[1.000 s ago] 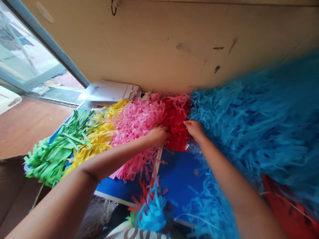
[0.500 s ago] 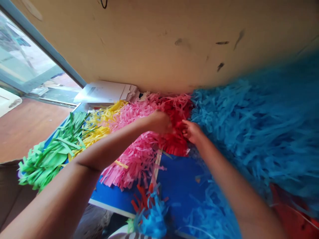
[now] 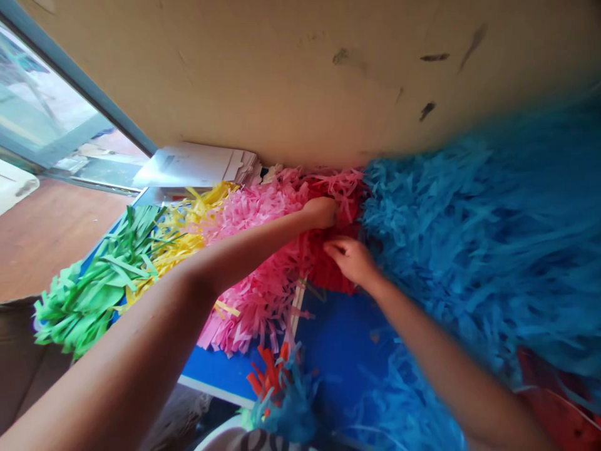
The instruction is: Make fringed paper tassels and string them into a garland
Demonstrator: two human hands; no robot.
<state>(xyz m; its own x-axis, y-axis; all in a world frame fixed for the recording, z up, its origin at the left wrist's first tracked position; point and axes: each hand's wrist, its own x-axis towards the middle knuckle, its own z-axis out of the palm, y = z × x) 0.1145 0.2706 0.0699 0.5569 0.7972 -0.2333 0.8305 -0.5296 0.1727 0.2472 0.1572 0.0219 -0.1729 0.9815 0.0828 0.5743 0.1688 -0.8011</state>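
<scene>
Both my hands are at a pile of red fringed paper [image 3: 331, 274] on the blue table. My left hand [image 3: 322, 213] lies over its upper part, bent at the wrist, with the fingers hidden behind the back of the hand. Just below and to the right, my right hand [image 3: 350, 257] has thumb and forefinger pressed together on the red fringe. Pink fringed paper [image 3: 263, 213] lies left of the red and partly under my left forearm. Close on the right side rises a large heap of blue fringed paper [image 3: 451, 232].
Yellow fringe [image 3: 188, 235] and green fringe [image 3: 101, 294] lie farther left. A stack of white sheets [image 3: 197, 164] rests against the wall [image 3: 291, 81]. Blue and orange strips [image 3: 286, 401] hang over a white container at the blue table's [image 3: 338, 326] front edge. A window [image 3: 61, 106] is at upper left.
My left hand has moved right and slightly up over the red fringe. My right hand has shifted left and a little down, closer beneath it. The view has tilted slightly.
</scene>
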